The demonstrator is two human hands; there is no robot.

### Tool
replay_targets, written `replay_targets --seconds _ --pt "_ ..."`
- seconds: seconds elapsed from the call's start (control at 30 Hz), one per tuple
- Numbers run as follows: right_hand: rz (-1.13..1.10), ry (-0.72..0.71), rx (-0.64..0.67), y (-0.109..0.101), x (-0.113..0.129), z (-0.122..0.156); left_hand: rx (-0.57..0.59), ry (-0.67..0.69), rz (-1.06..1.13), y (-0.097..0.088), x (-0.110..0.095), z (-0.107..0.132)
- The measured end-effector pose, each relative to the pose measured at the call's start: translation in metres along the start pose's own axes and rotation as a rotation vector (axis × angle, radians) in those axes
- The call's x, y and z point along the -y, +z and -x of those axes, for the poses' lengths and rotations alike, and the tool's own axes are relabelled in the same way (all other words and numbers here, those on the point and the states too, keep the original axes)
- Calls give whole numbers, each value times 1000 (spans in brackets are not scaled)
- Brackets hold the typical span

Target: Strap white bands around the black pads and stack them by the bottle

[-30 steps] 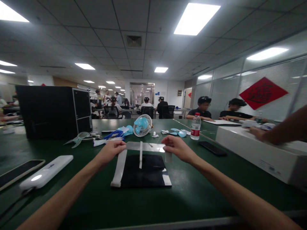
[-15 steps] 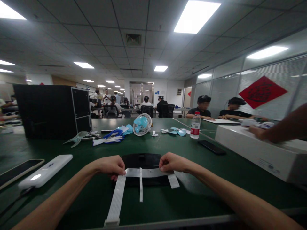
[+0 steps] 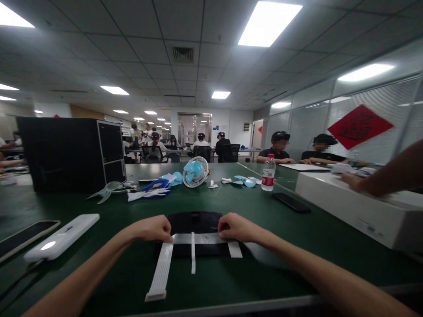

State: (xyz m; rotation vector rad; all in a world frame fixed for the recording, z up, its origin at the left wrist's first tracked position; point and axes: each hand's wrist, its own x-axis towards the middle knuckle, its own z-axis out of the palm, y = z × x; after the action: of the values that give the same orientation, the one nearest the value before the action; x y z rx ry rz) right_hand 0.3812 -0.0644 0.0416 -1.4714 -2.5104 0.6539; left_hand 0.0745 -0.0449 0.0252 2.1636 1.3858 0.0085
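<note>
My left hand is closed in a pinch at the left end of a flat white ribbon cable. From that hand a ridged length runs down toward the table edge, ending in a white connector. My right hand pinches the cable's right part, with a short tail hanging below the fingers. A narrow white strip crosses the middle section and points toward me. Under the cable lies a black curved part, partly covered by it. The fingertips are partly hidden.
A blue-and-white fan, gloves and a bottle stand or lie farther back. Phones and a white power bank flank my arms. At right, another person's arm reaches over a white box.
The cable's right tail and the lower end of the narrow strip have shifted slightly left and up. Both hands keep their pinch in nearly the same place.
</note>
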Motion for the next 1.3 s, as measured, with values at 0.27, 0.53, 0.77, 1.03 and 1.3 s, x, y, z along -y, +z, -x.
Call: replay_targets --seconds 0.27,0.53,0.77,1.03,1.3 --pt "67 -12 -31 5 -2 0 -104 218 -144 6 -23 11" --pt "127 -123 -80 8 0 -2 -43 419 -200 17 -38 12" --pt "229 -613 -103 32 25 3 -64 451 -233 19 -36 7" --pt "341 -687 -91 44 32 4 -61 428 -216 19 -36 8" --pt "407 -749 -84 48 35 19 -69 436 -218 19 -38 9"
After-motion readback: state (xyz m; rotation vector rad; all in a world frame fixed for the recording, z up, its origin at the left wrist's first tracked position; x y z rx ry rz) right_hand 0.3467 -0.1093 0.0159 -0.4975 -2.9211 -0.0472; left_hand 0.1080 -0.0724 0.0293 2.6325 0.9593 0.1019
